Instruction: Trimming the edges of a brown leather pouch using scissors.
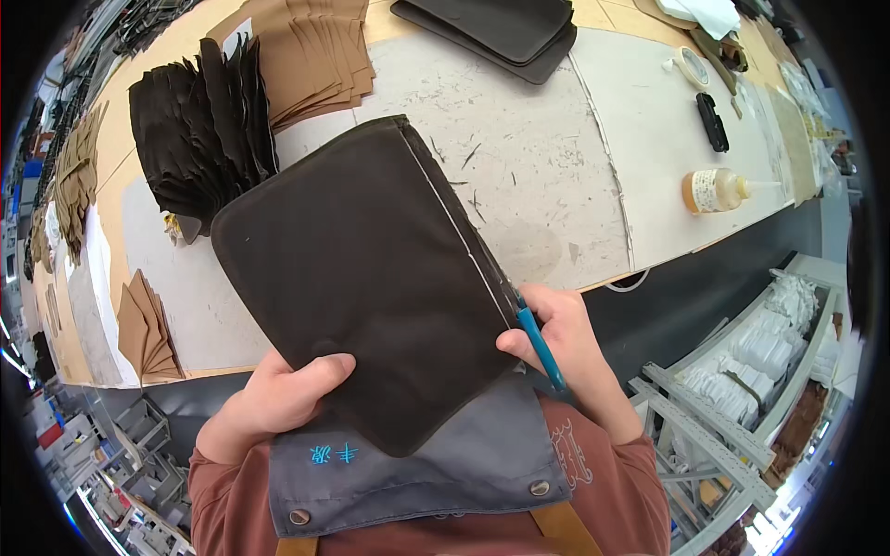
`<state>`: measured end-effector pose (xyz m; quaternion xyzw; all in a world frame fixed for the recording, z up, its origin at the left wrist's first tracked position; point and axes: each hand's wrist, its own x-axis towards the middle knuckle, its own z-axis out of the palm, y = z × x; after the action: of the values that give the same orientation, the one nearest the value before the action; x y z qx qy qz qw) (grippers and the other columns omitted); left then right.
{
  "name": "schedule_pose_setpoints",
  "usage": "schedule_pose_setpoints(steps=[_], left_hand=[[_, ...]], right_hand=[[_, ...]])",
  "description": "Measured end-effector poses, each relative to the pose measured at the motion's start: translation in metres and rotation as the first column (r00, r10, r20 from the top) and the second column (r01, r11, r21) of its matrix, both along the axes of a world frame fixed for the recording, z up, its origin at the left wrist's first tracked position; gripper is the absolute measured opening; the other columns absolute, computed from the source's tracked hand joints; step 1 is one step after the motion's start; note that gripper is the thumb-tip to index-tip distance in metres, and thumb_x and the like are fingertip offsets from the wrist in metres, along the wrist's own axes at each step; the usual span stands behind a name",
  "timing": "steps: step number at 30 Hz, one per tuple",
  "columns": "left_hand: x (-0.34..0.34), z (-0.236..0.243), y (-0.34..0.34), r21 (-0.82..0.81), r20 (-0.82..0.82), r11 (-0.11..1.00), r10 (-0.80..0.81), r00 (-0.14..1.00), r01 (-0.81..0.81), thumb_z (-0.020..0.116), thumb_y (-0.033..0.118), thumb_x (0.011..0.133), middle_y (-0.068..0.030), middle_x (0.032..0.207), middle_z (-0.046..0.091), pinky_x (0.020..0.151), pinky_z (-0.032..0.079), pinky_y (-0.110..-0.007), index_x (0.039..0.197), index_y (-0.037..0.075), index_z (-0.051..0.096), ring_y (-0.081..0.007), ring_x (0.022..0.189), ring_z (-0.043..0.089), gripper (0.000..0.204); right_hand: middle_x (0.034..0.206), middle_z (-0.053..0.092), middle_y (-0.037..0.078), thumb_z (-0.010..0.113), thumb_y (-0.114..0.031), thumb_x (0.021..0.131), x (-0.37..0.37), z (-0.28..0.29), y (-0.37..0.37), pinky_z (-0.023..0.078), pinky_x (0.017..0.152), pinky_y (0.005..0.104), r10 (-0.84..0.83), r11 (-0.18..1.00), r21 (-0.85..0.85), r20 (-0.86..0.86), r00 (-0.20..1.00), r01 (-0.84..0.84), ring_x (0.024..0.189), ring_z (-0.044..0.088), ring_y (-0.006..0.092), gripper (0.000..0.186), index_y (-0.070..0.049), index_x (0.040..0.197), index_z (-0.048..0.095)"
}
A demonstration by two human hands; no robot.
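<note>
A flat dark brown leather-like panel (357,250) with rounded corners is held tilted in front of my body. Along its right edge runs a pale line beside a second dark layer. My left hand (292,389) grips the lower left side, thumb on top and fingers hidden beneath. At the right edge, my right hand (556,338) is closed around a slim blue-handled tool (540,347), its thumb by the panel. The tool's tip lies against the edge and is too small to make out.
On the table (538,167) stand a dark stack of pieces (199,139), brown sheets (306,56) and more dark panels (496,32). A bottle of amber liquid (714,191), a black tool (712,122) and a tape roll (691,67) lie right. A metal rack (714,435) stands beside me.
</note>
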<state>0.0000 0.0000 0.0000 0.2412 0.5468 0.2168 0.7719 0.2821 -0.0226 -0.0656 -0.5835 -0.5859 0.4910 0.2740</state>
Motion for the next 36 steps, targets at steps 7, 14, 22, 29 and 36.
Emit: schedule_pose_setpoints(steps=[7, 14, 22, 29, 36], left_hand=[[-0.002, -0.003, -0.001, 0.092, 0.061, 0.994, -0.059, 0.996, 0.053, 0.049, 0.003, 0.088, -0.0074, 0.111, 0.058, 0.086, 0.045, -0.03, 0.116, -0.004, 0.053, -0.016, 0.101, 0.055, 0.029], [-0.002, -0.002, 0.0, 0.069, 0.07, 0.993, -0.099, 0.993, 0.094, 0.05, 0.005, 0.089, -0.0057, 0.11, 0.058, 0.085, 0.045, -0.029, 0.115, -0.003, 0.054, -0.0137, 0.1, 0.054, 0.027], [-0.005, -0.007, -0.001, 0.132, 0.018, 0.977, -0.171, 0.985, 0.167, 0.05, 0.006, 0.089, -0.0046, 0.107, 0.058, 0.083, 0.045, -0.028, 0.115, -0.003, 0.053, -0.0126, 0.097, 0.053, 0.028], [-0.004, -0.006, 0.0, 0.127, 0.029, 0.979, -0.165, 0.986, 0.16, 0.049, 0.006, 0.09, -0.0056, 0.11, 0.057, 0.085, 0.044, -0.029, 0.118, -0.003, 0.052, -0.0135, 0.099, 0.053, 0.03], [-0.003, -0.007, -0.001, 0.135, 0.079, 0.982, -0.142, 0.987, 0.13, 0.049, 0.006, 0.09, -0.0065, 0.113, 0.057, 0.088, 0.044, -0.029, 0.119, -0.004, 0.051, -0.0142, 0.102, 0.053, 0.031]], right_hand=[[0.053, 0.04, 0.006, 0.075, -0.055, 0.07, -0.002, -0.003, -0.003, 0.036, 0.047, 0.0305, -0.009, 0.999, 0.033, -0.022, 1.0, 0.009, 0.048, 0.036, 0.018, 0.062, -0.002, 0.063, 0.044], [0.054, 0.04, 0.008, 0.072, -0.058, 0.072, 0.0, -0.001, 0.0, 0.038, 0.048, 0.0318, 0.024, 1.0, -0.001, 0.02, 0.999, -0.024, 0.049, 0.038, 0.0212, 0.063, -0.002, 0.065, 0.043], [0.054, 0.041, 0.009, 0.071, -0.056, 0.074, -0.003, 0.006, 0.01, 0.038, 0.048, 0.0328, 0.038, 0.999, 0.027, 0.062, 0.997, -0.039, 0.048, 0.039, 0.0225, 0.061, -0.002, 0.068, 0.044], [0.053, 0.039, 0.009, 0.069, -0.059, 0.075, -0.003, 0.005, 0.009, 0.037, 0.046, 0.0322, 0.022, 0.998, 0.056, 0.049, 0.999, -0.024, 0.047, 0.036, 0.0221, 0.064, -0.003, 0.064, 0.041], [0.051, 0.036, 0.009, 0.067, -0.06, 0.076, -0.005, -0.003, 0.005, 0.036, 0.045, 0.0322, -0.004, 0.995, 0.095, -0.016, 1.0, 0.006, 0.046, 0.035, 0.0221, 0.065, -0.003, 0.062, 0.04]])
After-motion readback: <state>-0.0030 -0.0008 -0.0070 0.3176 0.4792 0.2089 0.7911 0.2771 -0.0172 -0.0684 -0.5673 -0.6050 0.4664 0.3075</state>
